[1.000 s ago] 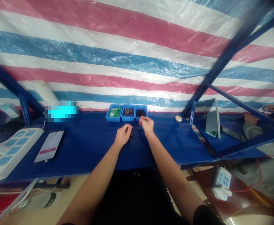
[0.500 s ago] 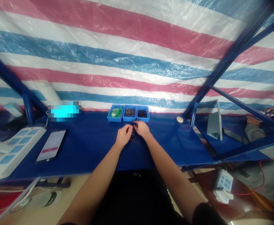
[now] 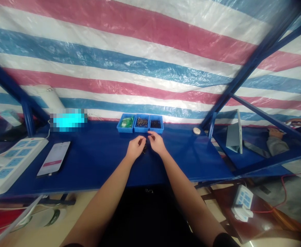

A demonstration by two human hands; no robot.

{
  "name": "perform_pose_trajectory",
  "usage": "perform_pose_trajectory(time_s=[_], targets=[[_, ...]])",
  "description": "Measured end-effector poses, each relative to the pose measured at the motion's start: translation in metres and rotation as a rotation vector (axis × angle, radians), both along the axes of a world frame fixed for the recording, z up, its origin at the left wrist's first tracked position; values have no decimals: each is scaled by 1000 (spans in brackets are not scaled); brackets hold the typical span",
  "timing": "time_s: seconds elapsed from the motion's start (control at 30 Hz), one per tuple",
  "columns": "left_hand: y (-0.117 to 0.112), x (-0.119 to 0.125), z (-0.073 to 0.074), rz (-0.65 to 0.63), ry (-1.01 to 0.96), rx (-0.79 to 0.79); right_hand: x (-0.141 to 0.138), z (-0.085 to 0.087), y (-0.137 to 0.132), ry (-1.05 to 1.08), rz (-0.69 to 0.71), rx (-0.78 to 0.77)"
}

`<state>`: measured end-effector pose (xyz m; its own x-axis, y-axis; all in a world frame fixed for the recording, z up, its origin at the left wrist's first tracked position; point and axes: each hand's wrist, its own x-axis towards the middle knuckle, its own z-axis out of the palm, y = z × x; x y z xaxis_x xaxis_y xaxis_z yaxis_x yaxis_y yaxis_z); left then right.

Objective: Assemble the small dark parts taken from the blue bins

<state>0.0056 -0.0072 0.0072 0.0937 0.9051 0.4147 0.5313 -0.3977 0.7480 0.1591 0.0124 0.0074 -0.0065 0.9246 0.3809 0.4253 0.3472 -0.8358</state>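
My left hand (image 3: 135, 148) and my right hand (image 3: 156, 143) rest close together on the blue bench (image 3: 99, 157), fingers curled in a pinch. Between them lies a small dark pile of parts (image 3: 145, 148). What each pinch holds is too small to make out. Just beyond the hands stand three small blue bins: the left bin (image 3: 126, 123) holds green pieces, the middle bin (image 3: 141, 122) holds dark metal parts, the right bin (image 3: 156, 124) holds black bits.
A phone (image 3: 54, 159) lies at the left beside a white power strip (image 3: 10, 164). A small white round object (image 3: 196, 130) sits right of the bins. A tablet (image 3: 234, 134) stands at the right, where another person's hands (image 3: 276, 132) work. A striped tarp hangs behind.
My right hand has drawn back from the right bin to meet my left hand over the dark pile. My left hand has stayed almost in place.
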Motion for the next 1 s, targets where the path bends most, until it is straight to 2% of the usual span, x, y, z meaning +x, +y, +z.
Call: perform_pose_trajectory(time_s=[0.1, 0.23, 0.33, 0.5, 0.77, 1.0], targets=[[0, 1, -1, -34, -4, 3, 0, -1, -6, 96, 21, 10], [0, 2, -2, -67, -24, 1, -3, -7, -10, 355, 3, -76], [1, 2, -2, -70, -14, 15, -3, -8, -13, 445, 4, -127], [1, 3, -2, -68, -35, 23, 1, -3, -19, 432, 55, -189], [0, 0, 0, -70, -17, 1, 0, 0, -24, 310, 66, -7], [-1, 1, 1, -60, -21, 6, 0, 1, -26, 286, 15, 17]])
